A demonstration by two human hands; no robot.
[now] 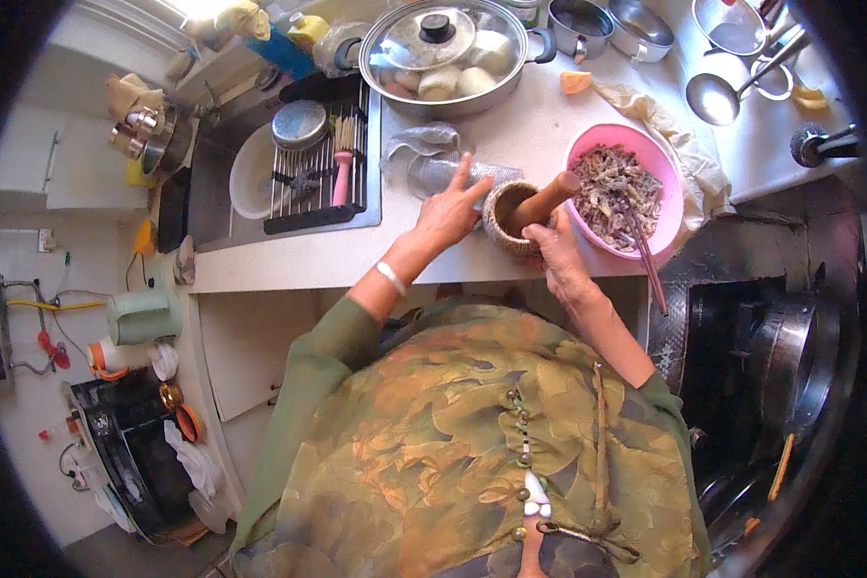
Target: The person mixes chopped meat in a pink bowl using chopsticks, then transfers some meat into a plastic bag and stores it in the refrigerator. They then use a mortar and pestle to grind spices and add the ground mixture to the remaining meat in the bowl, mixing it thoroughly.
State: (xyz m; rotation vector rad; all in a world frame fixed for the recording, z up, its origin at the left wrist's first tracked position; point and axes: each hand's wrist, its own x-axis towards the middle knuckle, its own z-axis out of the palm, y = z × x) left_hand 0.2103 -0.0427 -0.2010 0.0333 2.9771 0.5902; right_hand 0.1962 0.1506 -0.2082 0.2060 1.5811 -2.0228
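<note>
A stone-like mortar (493,215) with a rough outer wall stands near the front edge of the counter. Its wooden pestle (553,195) leans inside, handle tilted to the right. My right hand (562,254) grips the mortar's right side, thumb at the rim. On the other side my left hand (448,213) has its fingers apart and holds nothing; whether it touches the mortar I cannot tell. A crumpled silvery mesh cloth (430,167) lies just beyond those fingers. Right of the mortar is a pink bowl (585,141) of shredded greyish food (614,189), with chopsticks (646,260) resting in it.
Behind stands a wide lidded pan (444,105) with pale rounded pieces inside. At left, a sink (213,180) carries a draining rack (325,209) with a pink-handled brush (342,177). An orange piece (575,82), a beige cloth (708,180), a ladle (715,97) and metal pots (581,29) occupy the back right.
</note>
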